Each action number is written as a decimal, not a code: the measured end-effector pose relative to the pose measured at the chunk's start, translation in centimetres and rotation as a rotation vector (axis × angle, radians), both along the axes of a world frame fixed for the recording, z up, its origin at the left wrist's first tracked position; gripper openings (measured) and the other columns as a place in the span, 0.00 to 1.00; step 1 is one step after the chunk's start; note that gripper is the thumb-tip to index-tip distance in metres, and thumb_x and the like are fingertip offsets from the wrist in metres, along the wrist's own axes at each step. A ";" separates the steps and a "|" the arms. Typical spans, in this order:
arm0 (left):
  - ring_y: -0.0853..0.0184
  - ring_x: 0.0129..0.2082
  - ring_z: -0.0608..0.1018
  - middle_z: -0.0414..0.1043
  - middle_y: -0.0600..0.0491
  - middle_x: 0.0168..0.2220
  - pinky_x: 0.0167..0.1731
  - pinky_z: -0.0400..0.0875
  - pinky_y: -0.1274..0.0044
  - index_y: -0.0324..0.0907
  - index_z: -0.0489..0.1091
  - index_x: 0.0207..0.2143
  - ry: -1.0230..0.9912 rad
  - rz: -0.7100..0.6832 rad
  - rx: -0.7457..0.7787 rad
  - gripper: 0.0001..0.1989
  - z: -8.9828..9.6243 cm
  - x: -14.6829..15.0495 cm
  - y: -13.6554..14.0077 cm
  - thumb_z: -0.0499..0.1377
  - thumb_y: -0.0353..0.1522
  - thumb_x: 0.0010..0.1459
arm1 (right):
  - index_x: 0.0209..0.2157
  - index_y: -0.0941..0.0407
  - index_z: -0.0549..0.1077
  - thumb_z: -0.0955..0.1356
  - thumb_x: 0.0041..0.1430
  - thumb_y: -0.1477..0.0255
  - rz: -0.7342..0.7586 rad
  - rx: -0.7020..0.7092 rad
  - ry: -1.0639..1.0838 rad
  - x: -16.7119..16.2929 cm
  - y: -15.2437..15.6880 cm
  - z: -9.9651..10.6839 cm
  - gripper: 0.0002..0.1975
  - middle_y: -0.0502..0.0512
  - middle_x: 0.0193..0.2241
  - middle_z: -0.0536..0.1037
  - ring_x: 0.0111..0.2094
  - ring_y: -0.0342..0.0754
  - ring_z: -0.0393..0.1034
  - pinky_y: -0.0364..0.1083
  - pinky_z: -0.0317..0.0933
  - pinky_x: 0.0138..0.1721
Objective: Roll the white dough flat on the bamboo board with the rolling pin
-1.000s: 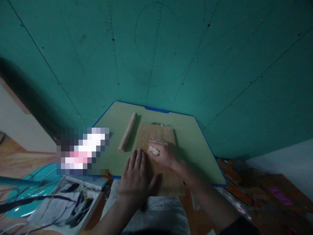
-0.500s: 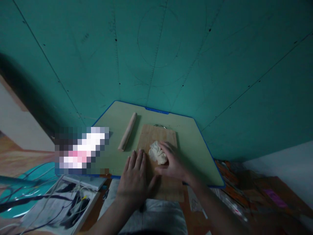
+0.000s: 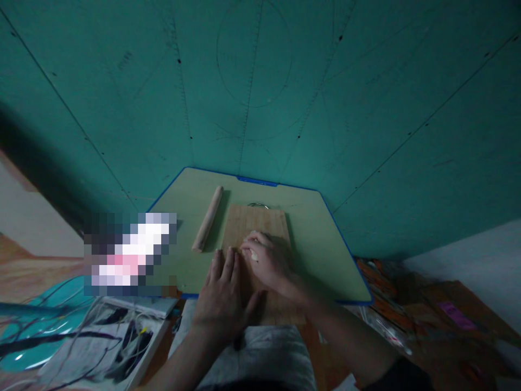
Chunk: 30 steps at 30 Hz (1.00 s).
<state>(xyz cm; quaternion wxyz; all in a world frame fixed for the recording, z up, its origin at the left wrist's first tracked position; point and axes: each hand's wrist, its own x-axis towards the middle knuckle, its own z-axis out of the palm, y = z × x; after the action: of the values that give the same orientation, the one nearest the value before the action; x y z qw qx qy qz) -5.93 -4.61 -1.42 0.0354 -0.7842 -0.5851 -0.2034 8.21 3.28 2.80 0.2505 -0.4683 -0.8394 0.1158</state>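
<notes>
Pressing dough [image 3: 254, 255] under right hand [image 3: 266, 259] grip (mostly hidden), left hand [image 3: 223, 296] flat beside

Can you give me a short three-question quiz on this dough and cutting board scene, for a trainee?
1. True or false: the rolling pin is held in the left hand.
2. Multiple choice: the right hand is pressed over A) the lump of dough, B) the rolling pin, C) a knife.
3. Fill in: the wooden cutting board lies on a green mat with a ____ edge.

Key:
1. False; the pin lies untouched on the mat, left of the board.
2. A; only a sliver of dough shows under the fingers.
3. Blue.
</notes>
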 end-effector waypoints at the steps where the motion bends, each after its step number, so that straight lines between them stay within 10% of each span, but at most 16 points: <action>1: 0.36 0.68 0.56 0.59 0.31 0.66 0.60 0.64 0.53 0.24 0.60 0.64 0.000 0.002 0.003 0.46 -0.1 0.0 0.0 0.48 0.56 0.61 | 0.38 0.53 0.79 0.67 0.62 0.79 -0.003 0.003 -0.023 -0.3 0.2 0.2 0.10 0.54 0.42 0.78 0.45 0.47 0.72 0.45 0.66 0.47; 6: 0.37 0.69 0.55 0.57 0.32 0.67 0.61 0.63 0.53 0.23 0.57 0.65 0.021 0.015 0.008 0.46 -0.2 -0.1 -0.2 0.47 0.56 0.61 | 0.41 0.54 0.79 0.70 0.63 0.66 -0.036 0.123 -0.104 -2.1 3.2 0.9 0.08 0.58 0.47 0.78 0.50 0.53 0.70 0.51 0.62 0.54; 11: 0.40 0.67 0.59 0.59 0.32 0.66 0.61 0.63 0.55 0.25 0.59 0.64 0.057 0.071 0.014 0.44 0.3 0.3 -0.4 0.47 0.55 0.62 | 0.40 0.54 0.80 0.63 0.68 0.74 -0.010 0.052 -0.146 0.2 6.5 0.4 0.13 0.57 0.47 0.79 0.54 0.51 0.70 0.51 0.60 0.58; 20: 0.39 0.69 0.54 0.58 0.31 0.66 0.62 0.60 0.52 0.26 0.60 0.64 0.016 0.035 -0.016 0.43 0.2 0.6 -0.3 0.47 0.54 0.61 | 0.64 0.60 0.65 0.62 0.70 0.62 0.095 0.029 -0.170 0.6 0.6 0.0 0.26 0.65 0.66 0.62 0.67 0.57 0.54 0.58 0.51 0.66; 30: 0.36 0.66 0.59 0.60 0.30 0.65 0.62 0.60 0.53 0.22 0.60 0.63 0.061 0.080 0.010 0.43 0.8 0.4 -0.6 0.47 0.53 0.63 | 0.62 0.58 0.68 0.64 0.69 0.68 -0.033 -0.021 -0.278 -0.1 6.2 0.5 0.22 0.66 0.67 0.61 0.69 0.59 0.49 0.62 0.41 0.68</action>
<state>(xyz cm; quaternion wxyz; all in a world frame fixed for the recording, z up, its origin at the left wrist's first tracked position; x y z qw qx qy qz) -5.52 -5.18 -0.66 0.0650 -0.7660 -0.6135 -0.1807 8.13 9.48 3.30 0.1290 -0.4961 -0.8569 0.0545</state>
